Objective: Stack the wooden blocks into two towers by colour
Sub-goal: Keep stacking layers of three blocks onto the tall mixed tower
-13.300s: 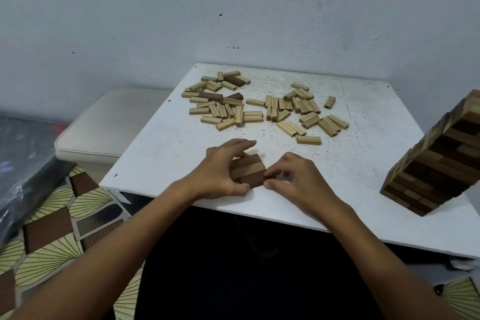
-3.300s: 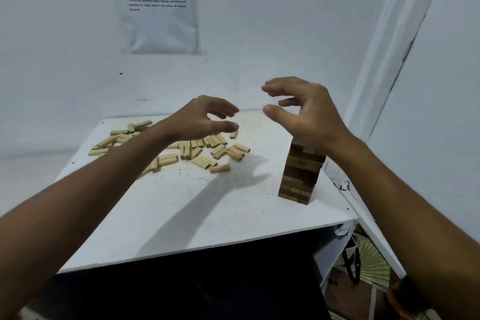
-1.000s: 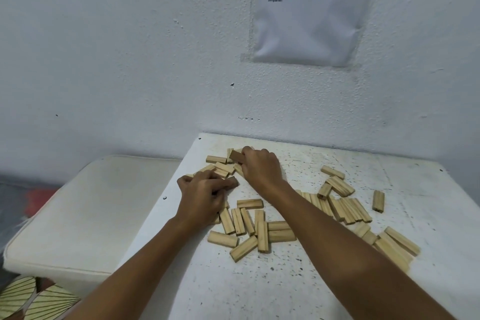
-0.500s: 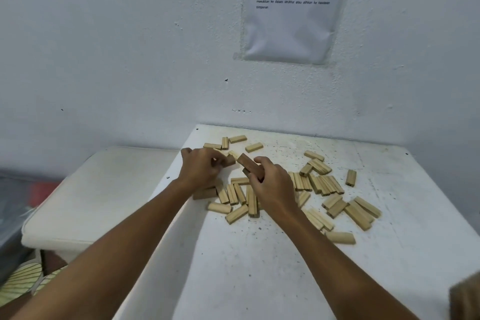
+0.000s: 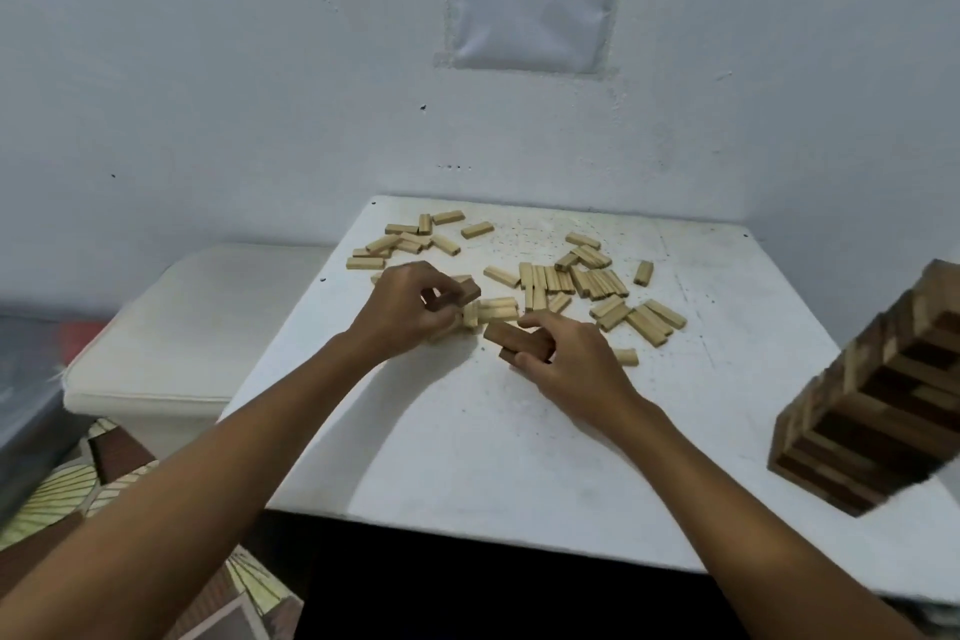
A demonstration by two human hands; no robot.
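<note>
I read the task as partly complete. Left of the dark tower (image 5: 878, 411), many light blocks (image 5: 571, 278) lie scattered flat on the tabletop (image 5: 467, 431); no light tower is visible. The dark tower stands at the tabletop's right edge, several courses high, with some lighter pieces in it.

My left hand (image 5: 402, 314), farthest from the tower, pinches one dark block (image 5: 460, 294) above the scatter. My right hand (image 5: 566, 359), nearer the tower, grips two dark blocks (image 5: 517, 340) low over the tabletop.
</note>
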